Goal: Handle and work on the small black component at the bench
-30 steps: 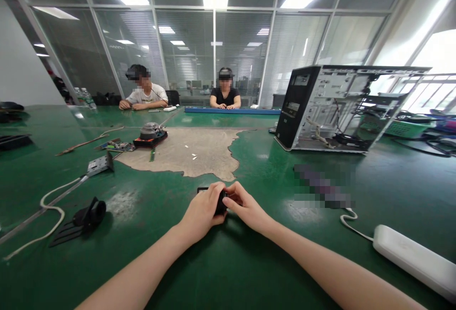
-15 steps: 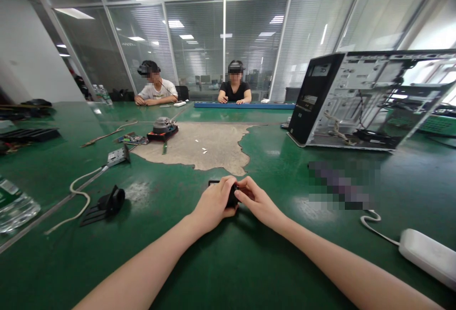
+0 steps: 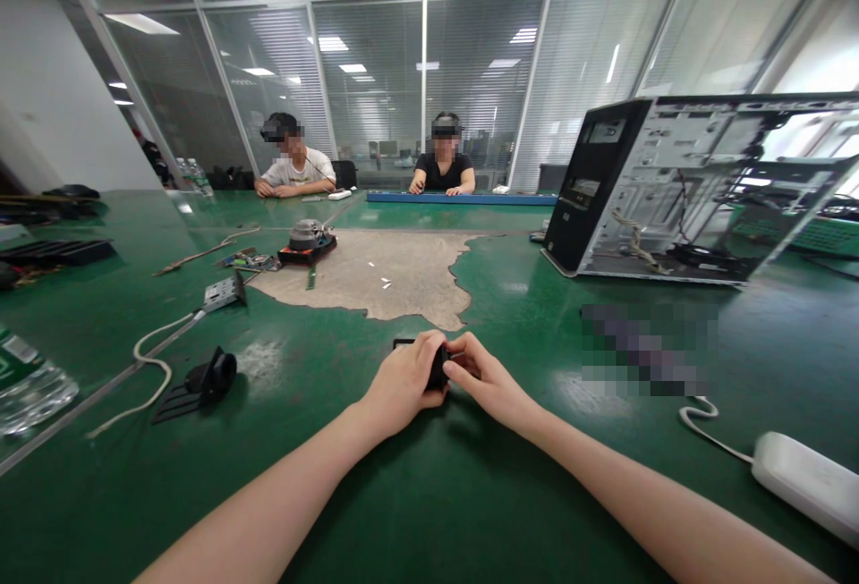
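Between my hands, in the middle of the view, is a small black part (image 3: 438,371), mostly hidden by fingers; its exact kind does not show. My left hand (image 3: 406,376) wraps round it from the left, and a black frame-like edge sticks out past the knuckles. On the other side, my right hand (image 3: 484,378) pinches the part's right side with thumb and fingers. Both hands are close to the green tabletop (image 3: 429,495). To the left lies a black plastic bracket with a round piece (image 3: 208,378).
An open computer case (image 3: 604,190) stands at the right, with a white power strip (image 3: 805,481) nearer me. At the left are a plastic bottle (image 3: 30,387), a metal bracketed box (image 3: 223,292) and a fan cooler (image 3: 307,240). Two people (image 3: 444,164) sit across the table.
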Tool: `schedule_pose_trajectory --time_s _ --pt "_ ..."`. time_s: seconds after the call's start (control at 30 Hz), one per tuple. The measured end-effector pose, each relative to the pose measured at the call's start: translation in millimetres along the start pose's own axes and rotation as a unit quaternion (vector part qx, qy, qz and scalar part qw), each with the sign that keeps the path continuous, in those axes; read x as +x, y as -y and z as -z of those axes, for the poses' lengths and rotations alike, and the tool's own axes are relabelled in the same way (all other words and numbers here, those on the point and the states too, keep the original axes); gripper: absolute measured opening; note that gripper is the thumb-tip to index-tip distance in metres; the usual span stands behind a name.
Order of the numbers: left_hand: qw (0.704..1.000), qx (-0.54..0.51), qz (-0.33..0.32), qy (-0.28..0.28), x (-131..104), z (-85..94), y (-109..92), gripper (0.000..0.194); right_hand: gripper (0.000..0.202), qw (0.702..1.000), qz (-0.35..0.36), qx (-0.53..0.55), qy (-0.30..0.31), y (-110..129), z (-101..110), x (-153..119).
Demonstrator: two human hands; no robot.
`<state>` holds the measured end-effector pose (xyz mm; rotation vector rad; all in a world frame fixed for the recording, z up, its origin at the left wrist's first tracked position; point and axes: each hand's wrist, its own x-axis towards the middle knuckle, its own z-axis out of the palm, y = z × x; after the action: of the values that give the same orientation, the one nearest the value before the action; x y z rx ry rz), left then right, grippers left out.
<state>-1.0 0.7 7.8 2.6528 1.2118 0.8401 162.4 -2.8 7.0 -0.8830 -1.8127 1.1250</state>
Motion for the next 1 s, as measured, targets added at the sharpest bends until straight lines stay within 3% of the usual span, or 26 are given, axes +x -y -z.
schedule_pose_trajectory --time_s 0.23,0.47,0.7,1.0 --pt "1.0 0.0 0.007 0.0 0.3 -1.3 1.0 0.059 0.022 0.999 -0.032 0.019 -0.008 -2.4 -1.3 4.0" --pt "1.0 0.003 0.01 0.004 0.0 -0.5 0.0 0.061 0.021 1.0 0.014 0.022 0.007 1.5 0.9 0.2" --pt "1.0 -0.011 0.006 -0.011 -0.2 -0.7 0.1 0.059 0.019 0.999 -0.025 0.043 -0.021 -6.5 -1.5 5.0" --pt "1.0 0.011 0.014 0.001 -0.2 -0.8 -0.6 0.06 0.023 0.999 -0.004 0.045 0.014 0.6 1.7 -0.6"
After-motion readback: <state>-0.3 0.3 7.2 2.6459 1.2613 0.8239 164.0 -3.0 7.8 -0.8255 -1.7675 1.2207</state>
